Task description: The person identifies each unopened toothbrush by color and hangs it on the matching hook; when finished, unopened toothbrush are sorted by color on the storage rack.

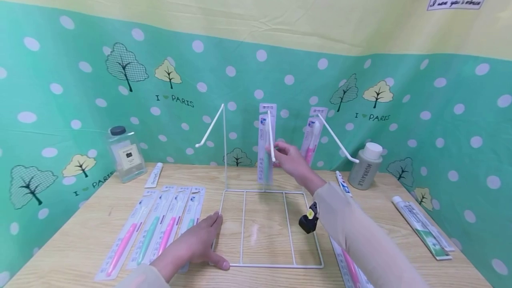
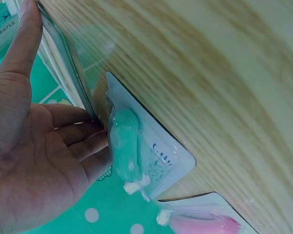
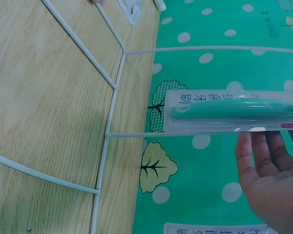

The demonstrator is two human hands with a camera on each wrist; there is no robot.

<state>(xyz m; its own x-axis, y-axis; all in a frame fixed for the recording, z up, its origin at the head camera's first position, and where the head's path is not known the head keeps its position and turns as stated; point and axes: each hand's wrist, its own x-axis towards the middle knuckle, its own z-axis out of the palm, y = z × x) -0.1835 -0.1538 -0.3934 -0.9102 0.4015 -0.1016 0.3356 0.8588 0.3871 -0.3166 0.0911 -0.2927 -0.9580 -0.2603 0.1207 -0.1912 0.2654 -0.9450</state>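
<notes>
Toothbrush (image 3: pixel 224 109) in right hand (image 3: pixel 274 183) runs off the right wrist view.

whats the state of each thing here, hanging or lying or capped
wire rack: upright on the table, touched by the left hand
teal toothbrush pack: upright at the middle hook, pinched by the right hand
pink toothbrush pack: hanging on the right hook
four toothbrush packs at left: lying
pack by right sleeve: lying, partly hidden
glass bottle: standing, capped
grey bottle: standing, capped
green tube: lying, capped
small white tube: lying
</notes>
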